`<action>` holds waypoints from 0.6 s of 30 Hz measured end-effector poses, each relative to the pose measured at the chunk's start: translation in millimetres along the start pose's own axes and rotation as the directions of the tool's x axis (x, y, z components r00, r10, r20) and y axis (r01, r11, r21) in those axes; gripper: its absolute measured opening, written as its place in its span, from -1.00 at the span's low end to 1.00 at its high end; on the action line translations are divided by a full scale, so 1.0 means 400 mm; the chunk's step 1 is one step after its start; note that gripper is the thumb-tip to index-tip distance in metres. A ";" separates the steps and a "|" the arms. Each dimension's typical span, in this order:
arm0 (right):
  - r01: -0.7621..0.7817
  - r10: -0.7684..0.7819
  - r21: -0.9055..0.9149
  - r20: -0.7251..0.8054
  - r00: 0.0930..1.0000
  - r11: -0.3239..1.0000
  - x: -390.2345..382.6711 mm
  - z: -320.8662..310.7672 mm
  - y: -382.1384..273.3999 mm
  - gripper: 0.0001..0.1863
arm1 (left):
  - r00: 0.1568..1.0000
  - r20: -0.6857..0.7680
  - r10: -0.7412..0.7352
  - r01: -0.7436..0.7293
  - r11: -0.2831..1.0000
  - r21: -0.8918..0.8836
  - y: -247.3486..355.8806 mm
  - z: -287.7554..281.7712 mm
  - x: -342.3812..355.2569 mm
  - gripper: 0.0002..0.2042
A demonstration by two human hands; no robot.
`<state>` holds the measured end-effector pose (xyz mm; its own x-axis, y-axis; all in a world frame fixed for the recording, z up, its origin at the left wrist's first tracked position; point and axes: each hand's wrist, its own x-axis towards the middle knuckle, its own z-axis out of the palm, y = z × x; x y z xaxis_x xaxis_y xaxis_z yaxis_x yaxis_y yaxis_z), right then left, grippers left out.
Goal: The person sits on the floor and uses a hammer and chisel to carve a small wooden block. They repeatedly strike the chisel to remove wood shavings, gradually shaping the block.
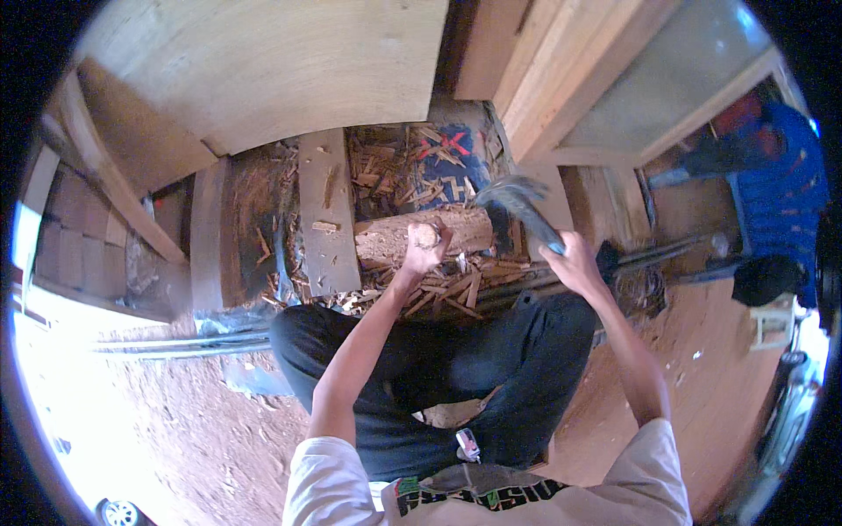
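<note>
My left hand [423, 256] is closed round a short piece of wood [428, 234], whose pale end faces up. It is held over a thick, chipped log [377, 241] lying crosswise in front of my knees; whether the piece touches the log is hidden by the hand. To the right, my right hand [572, 263] grips the handle of a hatchet [526, 203]. Its dark grey head is raised beside the log's right end, apart from the wood, and smeared by motion, so its exact shape is unclear.
Split wood chips [456, 285] are heaped around the log. A plank [326, 210] runs away from me at its left. Large boards [263, 70] and beams [570, 79] stand beyond. A person in blue [781, 193] is at the far right, near metal pipes [667, 250].
</note>
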<state>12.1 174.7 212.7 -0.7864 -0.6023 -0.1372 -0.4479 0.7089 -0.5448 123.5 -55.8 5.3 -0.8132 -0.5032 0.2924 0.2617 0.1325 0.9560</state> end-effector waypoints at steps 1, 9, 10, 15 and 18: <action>-0.073 0.073 0.075 0.004 0.997 0.995 -0.016 -0.034 -0.038 -0.77 | 0.999 0.016 0.052 -0.052 0.998 0.025 -0.020 0.010 0.004 -0.93; 0.218 -0.044 0.458 -0.360 0.932 0.862 -0.085 -0.168 -0.274 -0.86 | 0.975 0.204 0.087 -0.076 0.995 -0.064 -0.099 0.025 0.019 -0.84; 0.245 -0.049 0.472 -0.389 0.920 0.847 -0.075 -0.147 -0.274 -0.87 | 0.974 0.205 0.096 -0.101 0.995 0.017 -0.078 0.026 0.025 -0.82; 0.130 -0.050 -0.386 0.209 0.977 0.913 -0.006 -0.029 -0.236 -0.79 | 0.973 0.232 -0.018 0.062 0.981 -0.185 0.063 0.015 0.038 -0.90; 0.052 0.021 -0.300 0.235 0.972 0.953 0.012 -0.029 -0.252 -0.80 | 0.954 0.163 0.251 -0.215 0.954 -0.208 0.112 0.002 0.031 -0.91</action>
<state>48.7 104.4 276.5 -0.6739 -0.6565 -0.3388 -0.5949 0.7542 -0.2780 124.6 -55.5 51.7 -0.7952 -0.3074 0.5226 0.5329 0.0569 0.8443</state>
